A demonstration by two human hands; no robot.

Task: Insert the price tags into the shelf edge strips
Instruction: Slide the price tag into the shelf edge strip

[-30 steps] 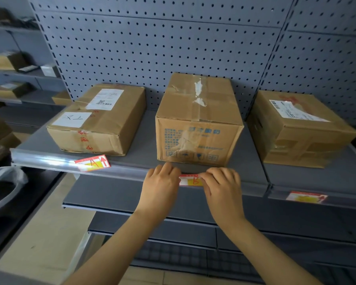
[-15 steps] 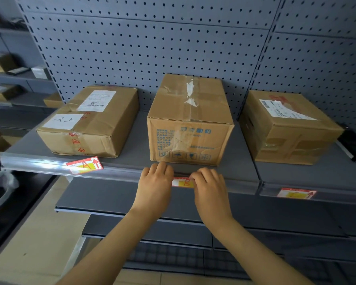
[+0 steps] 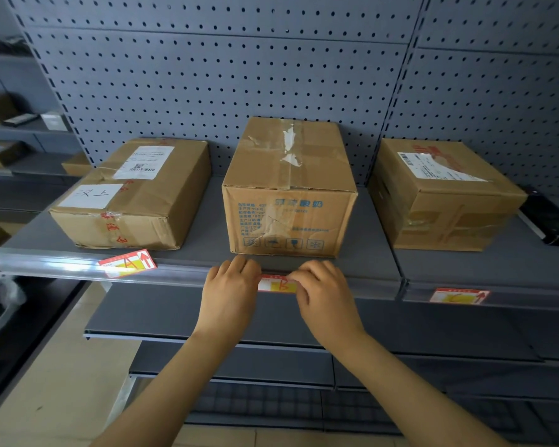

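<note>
A red, white and yellow price tag marked B (image 3: 276,283) sits against the clear edge strip (image 3: 55,264) of the grey shelf, below the middle box. My left hand (image 3: 231,291) pinches its left end and my right hand (image 3: 325,295) its right end, so both ends are hidden. A tag marked A (image 3: 128,263) lies tilted on the strip at the left, with its upper edge above the strip. A third tag (image 3: 459,295) sits flat in the strip of the right-hand shelf section.
Three cardboard boxes stand on the shelf: a flat one at left (image 3: 133,195), a tall one in the middle (image 3: 289,188), one at right (image 3: 439,195). Pegboard (image 3: 239,75) backs the shelf. Lower shelves (image 3: 175,317) jut out beneath my arms. More shelving stands far left.
Both hands stay on the middle tag and have spread slightly, so more of the tag shows between them. The camera has shifted a little.
</note>
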